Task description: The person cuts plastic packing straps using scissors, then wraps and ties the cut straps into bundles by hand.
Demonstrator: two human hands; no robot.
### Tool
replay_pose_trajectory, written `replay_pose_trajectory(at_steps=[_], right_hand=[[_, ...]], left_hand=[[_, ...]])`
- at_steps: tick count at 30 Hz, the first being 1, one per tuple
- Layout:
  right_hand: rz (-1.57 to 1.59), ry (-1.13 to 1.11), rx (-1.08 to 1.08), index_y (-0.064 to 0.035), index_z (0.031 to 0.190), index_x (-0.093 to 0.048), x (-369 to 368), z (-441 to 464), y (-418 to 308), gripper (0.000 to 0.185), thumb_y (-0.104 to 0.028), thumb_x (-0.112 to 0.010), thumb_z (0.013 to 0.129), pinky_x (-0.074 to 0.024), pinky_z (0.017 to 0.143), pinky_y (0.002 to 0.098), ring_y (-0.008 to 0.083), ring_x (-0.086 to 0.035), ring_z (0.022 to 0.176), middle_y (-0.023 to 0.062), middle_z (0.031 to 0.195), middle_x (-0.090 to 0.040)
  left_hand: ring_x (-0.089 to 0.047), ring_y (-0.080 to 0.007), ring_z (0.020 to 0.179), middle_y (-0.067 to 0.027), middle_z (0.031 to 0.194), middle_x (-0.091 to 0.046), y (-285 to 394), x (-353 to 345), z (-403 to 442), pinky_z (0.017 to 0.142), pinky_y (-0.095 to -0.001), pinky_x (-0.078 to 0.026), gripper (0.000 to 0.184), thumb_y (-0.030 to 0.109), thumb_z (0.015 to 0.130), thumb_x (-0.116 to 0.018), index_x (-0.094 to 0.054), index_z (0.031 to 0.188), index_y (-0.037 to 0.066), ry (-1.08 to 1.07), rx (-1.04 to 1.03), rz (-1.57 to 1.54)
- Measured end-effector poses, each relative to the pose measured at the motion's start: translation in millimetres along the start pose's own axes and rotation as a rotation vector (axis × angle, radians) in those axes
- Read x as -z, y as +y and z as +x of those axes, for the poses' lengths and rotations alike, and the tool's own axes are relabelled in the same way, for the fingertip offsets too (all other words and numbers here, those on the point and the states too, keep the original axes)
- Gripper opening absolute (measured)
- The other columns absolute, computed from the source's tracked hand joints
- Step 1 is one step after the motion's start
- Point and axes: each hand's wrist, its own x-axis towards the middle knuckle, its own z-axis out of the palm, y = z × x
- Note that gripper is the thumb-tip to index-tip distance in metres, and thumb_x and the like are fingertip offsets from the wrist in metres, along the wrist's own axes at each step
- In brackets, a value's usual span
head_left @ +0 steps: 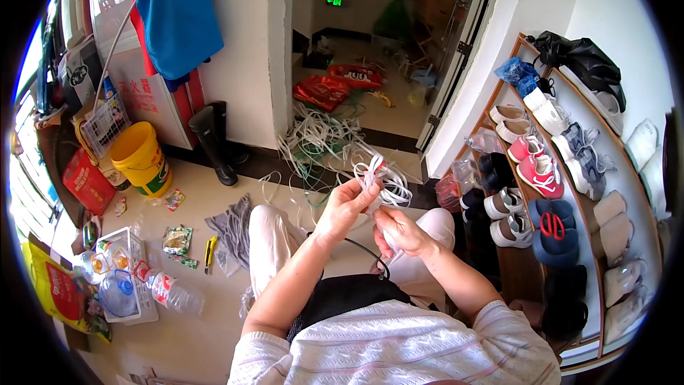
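Between my knees, a bundle of white strap (368,168) is held up in both hands. My left hand (343,207) pinches the bundle near its upper loops, thumb and fingers closed. Just below and to the right, my right hand (400,231) is closed round the lower part of the white strap. More white loops (396,191) hang behind the hands. Beyond them a loose, tangled heap of white and green straps (317,142) spreads over the floor at the doorway.
At the right stands a shoe rack (588,242) full of shoes. On the left floor are a white basket (146,306) with plastic bottles, a yellow cutter (210,253), a grey cloth (231,228), a yellow bucket (142,160) and black boots (212,139).
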Motion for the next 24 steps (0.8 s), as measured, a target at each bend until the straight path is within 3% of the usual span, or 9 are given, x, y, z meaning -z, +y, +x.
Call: replay_pose_trajectory(at_steps=[4, 11, 12, 15, 16, 20, 24], right_hand=[[0.050, -0.037, -0.030, -0.0049, 0.103, -0.044, -3.3, 1.0, 0.5, 0.036, -0.038, -0.033, 0.094, -0.0395, 0.037, 0.0243, 0.0128, -0.046, 0.038, 0.0045, 0.055, -0.046], [0.046, 0.020, 0.011, -0.0056, 0.099, -0.043, -4.3, 3.3, 3.3, 0.034, -0.038, -0.035, 0.093, -0.0441, 0.045, 0.0240, 0.0148, -0.051, 0.043, 0.0067, 0.061, -0.052], [0.018, -0.034, 0.039, -0.0045, 0.108, -0.044, 1.9, 5.0, 5.5, 0.040, -0.040, -0.036, 0.093, -0.0459, 0.053, 0.0228, 0.0128, -0.057, 0.058, 0.0064, 0.072, -0.057], [-0.229, 0.020, 0.135, -0.0037, 0.120, -0.041, 10.3, 7.0, 4.7, 0.048, -0.043, -0.036, 0.092, -0.0458, 0.060, 0.0227, 0.0096, -0.057, 0.076, 0.0043, 0.084, -0.060], [-0.160, 0.035, 0.056, -0.0039, 0.124, -0.042, 19.2, 8.4, 12.7, 0.051, -0.042, -0.043, 0.090, -0.0461, 0.068, 0.0240, 0.0080, -0.054, 0.088, 0.0017, 0.093, -0.060], [-0.488, 0.237, 0.167, -0.0002, 0.115, -0.051, 71.3, 17.9, 27.1, 0.040, -0.031, -0.050, 0.089, -0.0439, 0.079, 0.0249, 0.0127, -0.056, 0.092, 0.0052, 0.099, -0.061], [-1.057, 0.598, 0.042, -0.0046, 0.110, -0.056, 128.5, 17.5, 35.1, 0.040, -0.035, -0.054, 0.083, -0.0450, 0.080, 0.0320, 0.0244, -0.059, 0.091, 0.0122, 0.097, -0.062]], left_hand=[[-0.041, -0.0036, 0.066, 0.0019, 0.088, -0.061, -5.5, 0.0, -4.5, 0.061, -0.0195, -0.033, 0.030, 0.034, 0.087, -0.054, -0.062, 0.095, 0.006, 0.047, 0.030, 0.075], [-0.052, -0.0078, 0.076, -0.0034, 0.089, -0.063, -10.4, 3.1, -1.4, 0.068, -0.0224, -0.038, 0.032, 0.035, 0.087, -0.052, -0.060, 0.099, 0.006, 0.089, 0.029, 0.006], [-0.053, -0.0085, 0.076, -0.0039, 0.089, -0.063, -10.0, 4.6, -0.3, 0.068, -0.0228, -0.038, 0.032, 0.034, 0.087, -0.052, -0.060, 0.099, 0.006, 0.103, 0.028, -0.010], [-0.059, -0.0143, 0.078, -0.0070, 0.087, -0.063, -14.1, 16.4, 5.8, 0.070, -0.0273, -0.046, 0.029, 0.029, 0.088, -0.051, -0.057, 0.100, 0.004, 0.168, 0.032, -0.112], [-0.060, -0.0165, 0.077, -0.0087, 0.086, -0.063, -12.8, 21.3, 7.2, 0.070, -0.0289, -0.047, 0.029, 0.028, 0.088, -0.050, -0.055, 0.101, 0.003, 0.198, 0.042, -0.168], [-0.062, -0.0218, 0.074, -0.0130, 0.084, -0.063, -13.9, 53.6, 13.8, 0.068, -0.0326, -0.051, 0.029, 0.026, 0.088, -0.049, -0.053, 0.102, 0.001, 0.269, 0.049, -0.178], [-0.063, -0.0216, 0.072, -0.0111, 0.082, -0.063, -29.9, 103.7, 18.0, 0.064, -0.0328, -0.051, 0.028, 0.027, 0.089, -0.048, -0.053, 0.101, 0.003, 0.344, 0.131, -0.143]])
